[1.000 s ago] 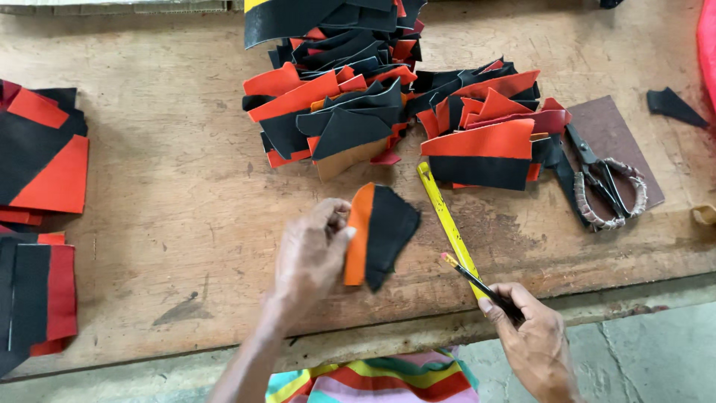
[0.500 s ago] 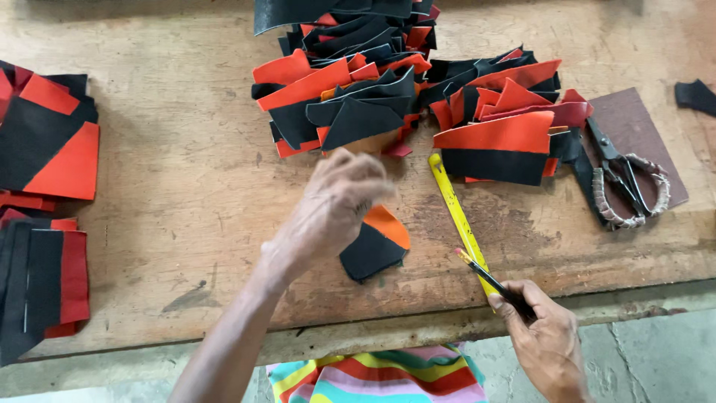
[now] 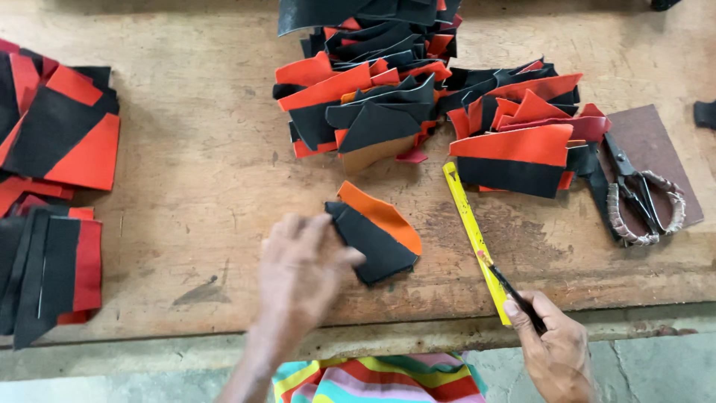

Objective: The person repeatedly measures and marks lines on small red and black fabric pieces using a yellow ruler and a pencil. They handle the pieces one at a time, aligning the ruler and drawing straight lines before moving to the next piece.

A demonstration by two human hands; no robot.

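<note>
My left hand (image 3: 302, 269) rests on the wooden table (image 3: 201, 172), fingers touching the left edge of a black and orange leather piece (image 3: 377, 235) lying flat in front of me. My right hand (image 3: 556, 351) is at the table's front edge, gripping a thin dark tool (image 3: 514, 292) whose tip lies on a yellow ruler (image 3: 471, 235). The ruler runs diagonally from the front edge toward the pile behind.
A big heap of black and orange leather pieces (image 3: 418, 104) fills the back middle. More stacked pieces (image 3: 56, 134) lie at the left, with another stack (image 3: 48, 272) below. Scissors (image 3: 638, 198) rest on a brown pad (image 3: 656, 160) at the right.
My left hand has laid the black and orange piece flat on the table and drawn back to its left edge. The right hand has stayed on the tool and ruler.
</note>
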